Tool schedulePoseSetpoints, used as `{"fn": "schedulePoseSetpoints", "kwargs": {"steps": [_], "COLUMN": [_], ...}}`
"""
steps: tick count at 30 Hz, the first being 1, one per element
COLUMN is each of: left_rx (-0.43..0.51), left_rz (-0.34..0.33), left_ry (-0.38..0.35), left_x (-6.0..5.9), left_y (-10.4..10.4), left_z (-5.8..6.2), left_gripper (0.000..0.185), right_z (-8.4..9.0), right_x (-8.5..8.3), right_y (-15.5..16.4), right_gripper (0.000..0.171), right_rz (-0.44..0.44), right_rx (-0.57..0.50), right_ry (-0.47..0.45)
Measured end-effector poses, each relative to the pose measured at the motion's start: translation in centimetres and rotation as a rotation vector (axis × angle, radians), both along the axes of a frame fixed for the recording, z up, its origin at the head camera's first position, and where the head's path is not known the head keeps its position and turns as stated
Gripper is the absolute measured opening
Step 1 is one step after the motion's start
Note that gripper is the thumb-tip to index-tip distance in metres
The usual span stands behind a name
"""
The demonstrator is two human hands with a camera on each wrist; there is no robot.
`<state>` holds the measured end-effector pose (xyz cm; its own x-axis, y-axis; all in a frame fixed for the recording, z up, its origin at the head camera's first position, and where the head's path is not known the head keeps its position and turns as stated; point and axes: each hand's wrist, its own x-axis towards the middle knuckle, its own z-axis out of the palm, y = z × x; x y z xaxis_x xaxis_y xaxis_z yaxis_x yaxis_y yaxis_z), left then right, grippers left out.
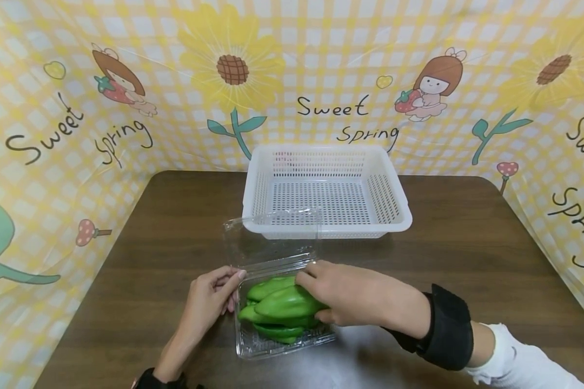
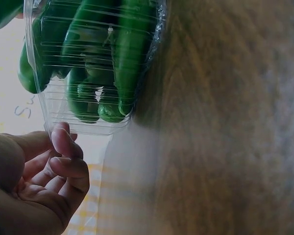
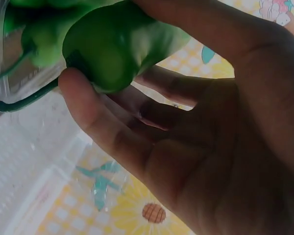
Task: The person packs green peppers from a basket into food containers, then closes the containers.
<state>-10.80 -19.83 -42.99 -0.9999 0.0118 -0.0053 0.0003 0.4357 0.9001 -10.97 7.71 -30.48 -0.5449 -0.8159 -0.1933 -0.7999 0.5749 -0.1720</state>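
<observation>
A clear plastic clamshell box (image 1: 253,346) lies on the brown table, its lid (image 1: 272,237) standing open toward the back. Several green peppers (image 1: 267,313) lie inside it. My right hand (image 1: 340,294) reaches over the box and grips the top green pepper (image 3: 112,49) between thumb and fingers. My left hand (image 1: 214,297) rests at the box's left rim, fingertips (image 2: 63,142) touching the clear edge (image 2: 49,122). Through the box wall the peppers (image 2: 103,63) show in the left wrist view.
A white perforated plastic basket (image 1: 326,189) stands just behind the box at the table's middle back. A yellow printed cloth with sunflowers (image 1: 233,70) walls in the table on three sides. Bare brown tabletop (image 1: 467,243) lies to the left and right.
</observation>
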Motion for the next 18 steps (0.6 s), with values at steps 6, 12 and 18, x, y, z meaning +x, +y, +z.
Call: {"fn": "schedulePoseSetpoints", "kwargs": {"steps": [6,12,18], "left_rx": [-0.004,-0.004,0.000], "left_rz": [0.004,0.002,-0.006], "left_ry": [-0.002,-0.003,0.009], "left_x": [-0.1,0.0,0.0], "left_y": [0.0,0.0,0.0], "left_z": [0.0,-0.2,-0.2], "left_gripper": [0.023,0.024,0.025], "right_z": [-1.1,-2.2,-3.0], "right_x": [1.0,1.8,2.3], "right_y": [-0.8,-1.4,-1.7], "right_gripper": [0.047,0.047,0.049], "right_rz": [0.017,0.018,0.035], "right_rx": [0.019,0.040,0.040], "right_ry": [0.018,0.023,0.040]}}
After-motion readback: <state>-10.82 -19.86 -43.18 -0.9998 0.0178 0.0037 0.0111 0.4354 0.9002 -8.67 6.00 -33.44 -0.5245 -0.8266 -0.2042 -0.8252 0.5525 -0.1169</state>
